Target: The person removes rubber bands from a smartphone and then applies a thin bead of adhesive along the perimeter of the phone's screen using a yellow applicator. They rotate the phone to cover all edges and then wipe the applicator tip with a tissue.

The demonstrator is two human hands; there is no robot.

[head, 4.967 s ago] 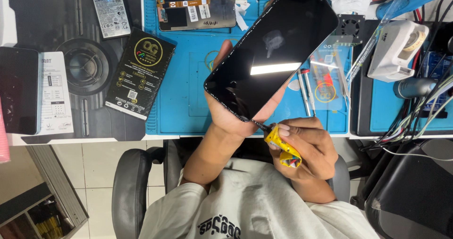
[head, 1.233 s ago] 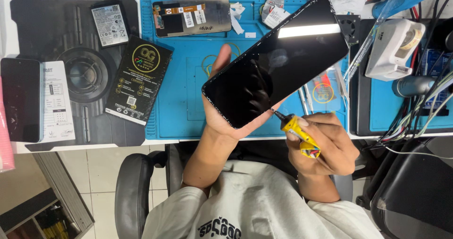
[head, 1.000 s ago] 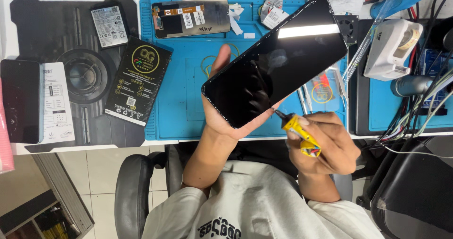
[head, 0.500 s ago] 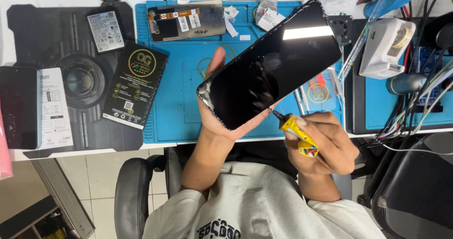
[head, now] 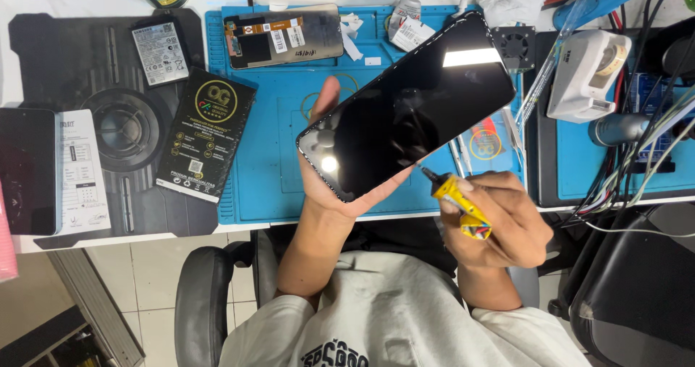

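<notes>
— While the left hand [head: 340,193] cradles a black phone screen [head: 405,106] above the blue mat [head: 268,171], what's the right hand [head: 499,226] doing?
— Fingers pinch a yellow glue tube [head: 460,200], its nozzle at the screen's lower edge; gluing looks underway, unfinished.

My one camera sits on my head, looking steeply down from close range. My torso fills six o'clock, my left hand [head: 329,186] and right hand [head: 499,222] sit near centre, and the blue mat [head: 275,171] stretches toward twelve.
</notes>
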